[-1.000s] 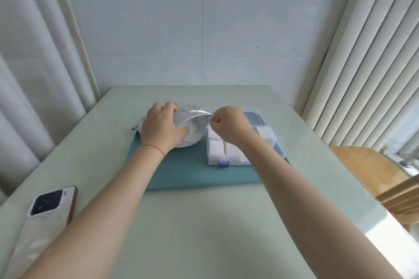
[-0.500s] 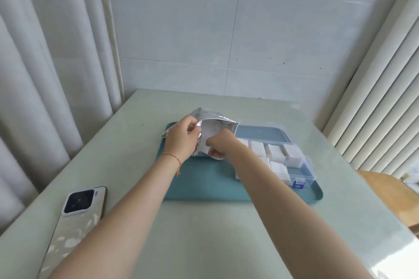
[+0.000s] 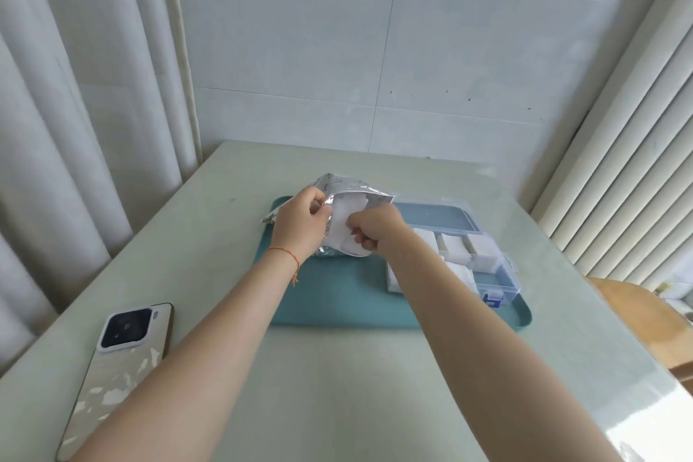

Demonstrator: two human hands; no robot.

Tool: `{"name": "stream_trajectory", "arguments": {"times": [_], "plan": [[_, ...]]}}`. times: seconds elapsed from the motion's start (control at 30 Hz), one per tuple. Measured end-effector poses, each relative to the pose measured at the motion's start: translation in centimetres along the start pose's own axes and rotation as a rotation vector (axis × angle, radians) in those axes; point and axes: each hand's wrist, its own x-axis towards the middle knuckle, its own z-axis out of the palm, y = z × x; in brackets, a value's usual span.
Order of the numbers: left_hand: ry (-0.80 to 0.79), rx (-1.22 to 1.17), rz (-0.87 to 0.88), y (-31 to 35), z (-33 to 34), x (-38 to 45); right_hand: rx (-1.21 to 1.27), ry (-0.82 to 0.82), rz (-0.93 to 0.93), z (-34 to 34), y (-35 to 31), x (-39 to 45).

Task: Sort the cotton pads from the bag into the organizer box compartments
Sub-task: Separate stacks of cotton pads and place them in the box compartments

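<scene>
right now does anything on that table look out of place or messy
Nothing looks spilled or damaged. The only stray item is a phone lying face down near the table's left edge, apart from the teal tray. The left hand holds the foil bag open while the right hand pinches cotton pads; the organizer box sits inside the tray.

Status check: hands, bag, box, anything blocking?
Left hand grips foil bag. Right hand pinches cotton pads at bag mouth. Organizer box open beside it, partly filled. Nothing blocking.
</scene>
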Motion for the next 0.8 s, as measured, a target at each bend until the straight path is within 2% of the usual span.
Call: {"name": "stream_trajectory", "arguments": {"times": [0.2, 0.3, 0.33, 0.37, 0.43, 0.53, 0.57, 0.63, 0.67, 0.73, 0.8], "plan": [[0.011, 0.056, -0.024, 0.9, 0.6, -0.3, 0.044, -0.142, -0.085, -5.2, 1.2, -2.5], [0.189, -0.04, 0.225, 2.5, 1.1, -1.5, 0.072, -0.232, -0.153, -7.9, 2.2, -4.0], [0.224, -0.12, 0.275, 3.3, 1.4, -2.1, 0.095, -0.255, -0.176, -8.8, 2.5, -4.4], [0.204, -0.226, 0.249, 4.2, 1.9, -2.5, 0.127, -0.276, -0.198, -9.5, 2.6, -4.7], [0.013, -0.459, 0.048, 6.0, 2.8, -3.0, 0.173, -0.307, -0.236, -10.4, 2.8, -5.1], [-0.423, -0.812, -0.209, 7.8, 4.3, -3.5, 0.167, -0.339, -0.271, -10.9, 2.9, -5.2], [-0.513, -0.932, -0.282, 8.2, 4.9, -3.6, 0.143, -0.341, -0.282, -11.1, 3.1, -5.1], [-0.558, -1.063, -0.406, 8.5, 5.6, -3.8, -0.036, -0.281, -0.31, -11.2, 3.1, -5.4], [-0.553, -1.087, -0.447, 8.6, 6.0, -3.7, -0.201, -0.195, -0.331, -11.4, 3.0, -5.5], [-0.512, -1.072, -0.487, 8.5, 6.9, -3.4, -0.531, 0.042, -0.394, -11.8, 3.0, -5.6], [-0.448, -0.971, -0.501, 8.3, 7.3, -3.3, -0.681, 0.191, -0.464, -12.3, 3.0, -5.6]]}}
